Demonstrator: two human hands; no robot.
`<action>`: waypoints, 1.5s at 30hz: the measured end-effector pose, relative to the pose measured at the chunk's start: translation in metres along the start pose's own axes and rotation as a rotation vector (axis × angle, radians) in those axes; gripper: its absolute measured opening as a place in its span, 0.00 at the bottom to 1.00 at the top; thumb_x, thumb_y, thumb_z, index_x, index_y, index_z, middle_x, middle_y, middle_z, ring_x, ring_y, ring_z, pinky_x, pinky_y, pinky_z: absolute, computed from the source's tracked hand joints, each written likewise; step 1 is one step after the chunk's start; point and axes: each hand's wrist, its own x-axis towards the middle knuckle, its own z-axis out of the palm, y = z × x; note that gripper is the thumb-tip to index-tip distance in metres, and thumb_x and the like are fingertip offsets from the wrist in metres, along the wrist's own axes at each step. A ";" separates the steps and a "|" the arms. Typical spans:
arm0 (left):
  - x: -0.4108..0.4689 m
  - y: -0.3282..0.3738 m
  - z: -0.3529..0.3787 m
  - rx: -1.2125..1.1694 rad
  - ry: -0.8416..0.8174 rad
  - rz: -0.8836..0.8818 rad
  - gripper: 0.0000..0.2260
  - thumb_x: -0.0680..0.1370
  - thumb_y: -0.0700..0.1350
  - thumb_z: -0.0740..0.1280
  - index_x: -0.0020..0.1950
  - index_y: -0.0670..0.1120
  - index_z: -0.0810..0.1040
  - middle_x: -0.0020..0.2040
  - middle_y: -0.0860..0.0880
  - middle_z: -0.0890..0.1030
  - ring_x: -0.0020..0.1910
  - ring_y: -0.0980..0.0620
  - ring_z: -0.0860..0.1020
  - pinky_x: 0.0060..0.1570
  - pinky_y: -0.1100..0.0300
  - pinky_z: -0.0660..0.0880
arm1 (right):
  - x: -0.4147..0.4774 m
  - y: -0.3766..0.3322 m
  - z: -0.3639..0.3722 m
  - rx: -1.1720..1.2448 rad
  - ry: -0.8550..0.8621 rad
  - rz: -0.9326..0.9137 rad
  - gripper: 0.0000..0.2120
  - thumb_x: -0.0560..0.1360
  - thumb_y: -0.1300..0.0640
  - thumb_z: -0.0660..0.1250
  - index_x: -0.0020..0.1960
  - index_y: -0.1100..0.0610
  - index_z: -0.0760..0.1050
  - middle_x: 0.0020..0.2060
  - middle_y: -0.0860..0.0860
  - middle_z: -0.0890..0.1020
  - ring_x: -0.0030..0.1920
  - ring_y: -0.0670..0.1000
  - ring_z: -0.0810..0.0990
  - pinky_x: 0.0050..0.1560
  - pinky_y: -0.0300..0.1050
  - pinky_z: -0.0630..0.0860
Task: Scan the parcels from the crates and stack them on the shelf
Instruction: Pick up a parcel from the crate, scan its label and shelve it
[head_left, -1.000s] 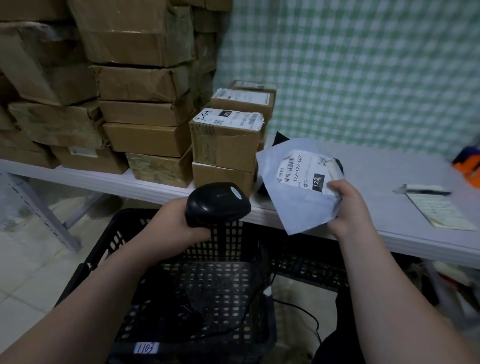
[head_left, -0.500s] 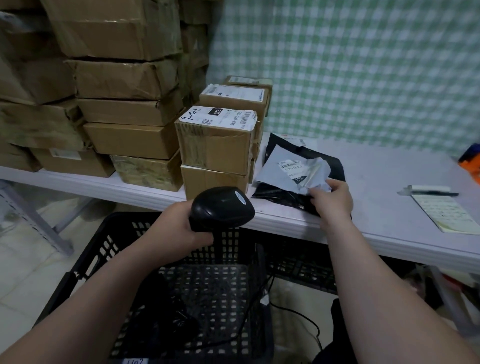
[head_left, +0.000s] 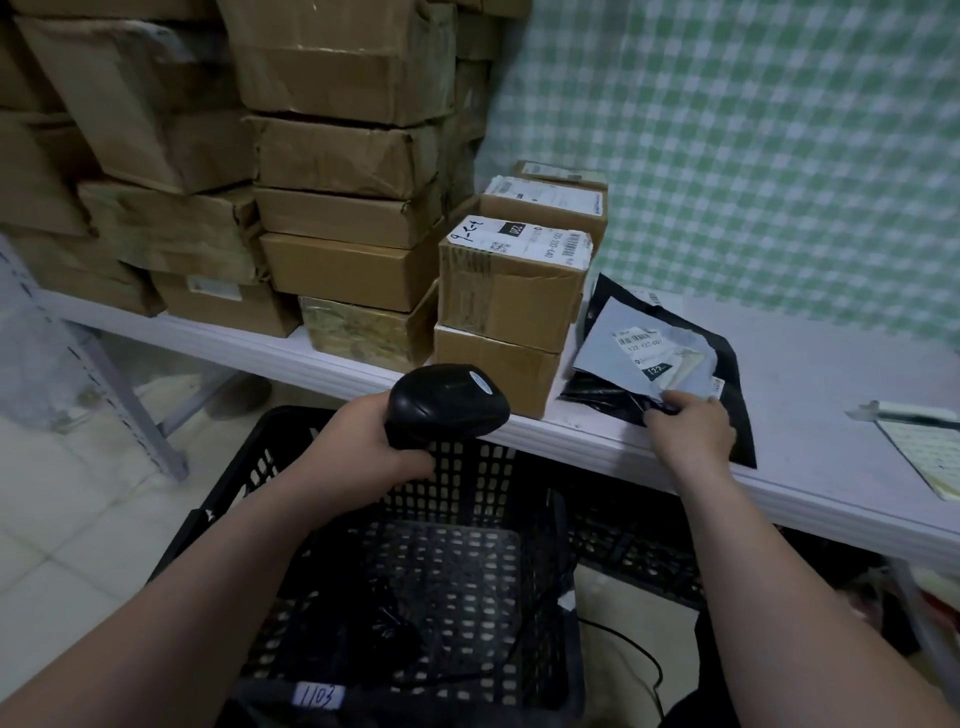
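My left hand (head_left: 358, 441) grips a black barcode scanner (head_left: 447, 402) above a black plastic crate (head_left: 218, 525) on the floor. A grey mailer bag with a white label (head_left: 623, 353) lies on a black mailer bag (head_left: 727, 374) on the white shelf (head_left: 810, 395). My right hand (head_left: 691, 428) rests at the near edge of these bags, fingertips touching the grey one. Labelled cardboard parcels (head_left: 511, 291) are stacked just left of the bags.
Large brown cartons (head_left: 337, 156) pile high on the shelf's left part. A notepad and pen (head_left: 924, 441) lie at the right. A second black crate (head_left: 634, 556) sits under the shelf. A cable (head_left: 639, 649) trails on the tiled floor.
My right hand lowered the grey mailer bag from the air onto the black bag on the shelf and now rests at its edge. The scanner hand stayed put.
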 end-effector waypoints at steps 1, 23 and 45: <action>-0.002 -0.001 -0.003 0.003 0.001 -0.007 0.11 0.69 0.34 0.73 0.46 0.49 0.80 0.43 0.48 0.83 0.43 0.56 0.79 0.37 0.70 0.72 | -0.002 -0.002 0.000 -0.018 0.026 -0.016 0.20 0.76 0.56 0.64 0.68 0.57 0.74 0.73 0.60 0.63 0.69 0.65 0.64 0.68 0.48 0.61; 0.013 -0.131 -0.063 0.071 -0.023 -0.425 0.12 0.73 0.42 0.70 0.56 0.45 0.76 0.44 0.47 0.79 0.39 0.53 0.77 0.35 0.64 0.73 | -0.137 -0.045 0.207 -0.141 -0.664 -0.479 0.04 0.76 0.53 0.66 0.46 0.51 0.79 0.44 0.46 0.81 0.45 0.47 0.78 0.44 0.38 0.72; 0.035 -0.244 -0.064 0.420 -0.161 -0.628 0.13 0.76 0.44 0.64 0.37 0.49 0.61 0.38 0.52 0.69 0.33 0.58 0.68 0.28 0.64 0.61 | -0.205 0.027 0.453 -1.121 -1.274 -1.173 0.24 0.78 0.63 0.61 0.73 0.54 0.64 0.78 0.56 0.49 0.74 0.63 0.54 0.60 0.54 0.71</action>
